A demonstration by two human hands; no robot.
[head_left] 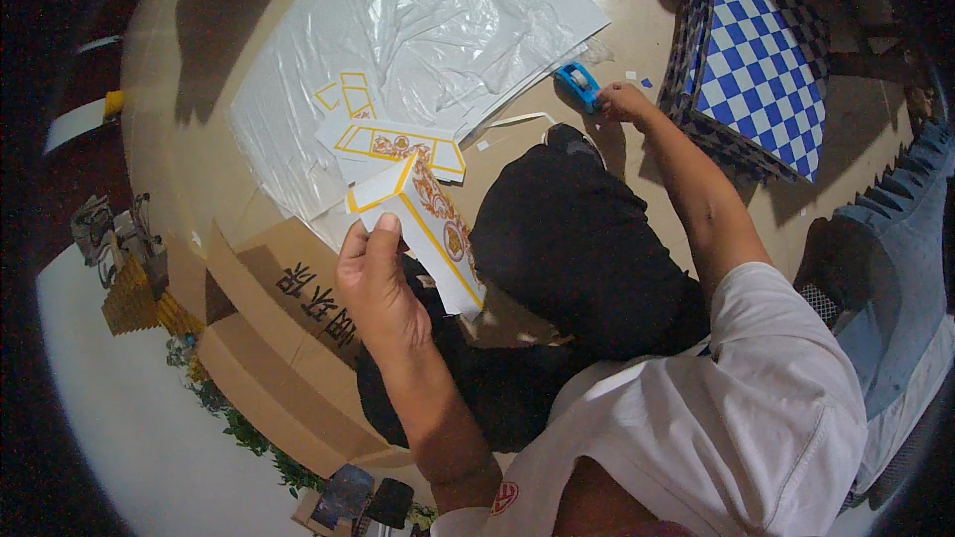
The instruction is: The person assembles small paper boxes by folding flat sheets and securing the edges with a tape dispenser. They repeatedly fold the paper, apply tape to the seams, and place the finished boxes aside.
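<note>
Seated on the floor [199,70], a person grips a folded white card box with gold trim [423,229] in the left hand [373,283], while the right hand [622,99] closes on a blue tape dispenser [579,83] (beside the plastic sheet [438,20]); holding the flap flat should help the tape sit cleanly.

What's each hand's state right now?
Left hand: closed on white folded card piece with yellow-orange ornament.
Right hand: on the blue tape dispenser; grip cannot be told.
</note>
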